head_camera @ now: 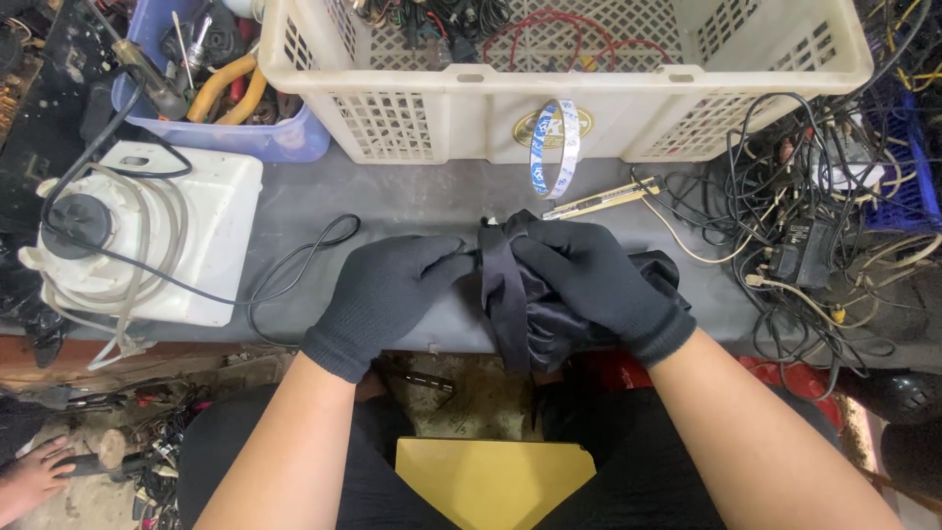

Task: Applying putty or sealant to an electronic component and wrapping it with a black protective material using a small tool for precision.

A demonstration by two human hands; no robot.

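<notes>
Two black-gloved hands work a bundle of black cloth (535,309) at the front edge of a grey bench (392,201). The right hand (599,280) lies over the cloth with its fingers closed on the folds; the left hand (388,294) sits just beside it, fingertips pinching the cloth's left edge. The two hands are close together, nearly touching at the top of the bundle, where a small pale tip pokes out. A strip of the cloth hangs down over the bench edge toward the person's lap.

Clutter hems the work in on three sides. Directly behind the hands stands a cream plastic crate (559,88) with latticed walls, holding wires and plugs; a blue-and-white loop of tape (554,147) hangs down its front. Just right of that, a yellow utility knife (599,199) lies on the bench, near the right hand's fingertips. Farther right, a tangle of black cables (805,226) and adapters spills across the bench. To the left sits a white plastic box (147,236) with a black cap and coiled tubing; a thin black cord (294,265) runs from it and loops close to the left hand. Behind it, a blue tub (285,137) holds tools and yellow hose.

Below the bench edge, a yellow board (496,481) rests between the person's knees. At lower left, another person's bare hand (34,476) rests on the littered floor, well apart from the work.
</notes>
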